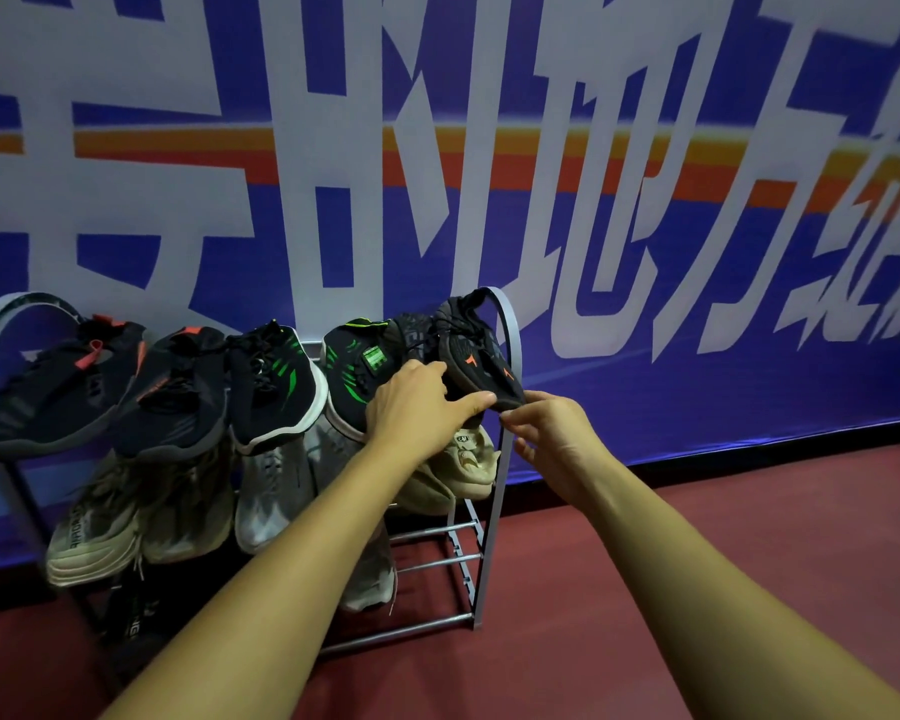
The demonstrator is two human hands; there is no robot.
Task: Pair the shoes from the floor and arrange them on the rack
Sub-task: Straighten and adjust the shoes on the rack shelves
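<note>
A grey metal shoe rack [510, 356] stands against the blue wall. Its top shelf holds several dark shoes in a row: two black ones with red tabs [63, 387], two black ones with green stripes [276, 381], and at the right end two dark shoes with orange marks [476, 356]. My left hand [417, 407] lies over the toe of the rightmost dark shoe, thumb stretched along its front edge. My right hand [552, 439] is just right of that toe, fingertips pinched together beside it. Whether it touches the shoe is unclear.
The middle shelf carries beige and grey sneakers [188, 506] and a cream shoe [468, 459] at the right. Darker shoes [136, 615] sit low on the left. Bare bars [427, 563] show at the lower right. Red floor [697, 537] spreads to the right.
</note>
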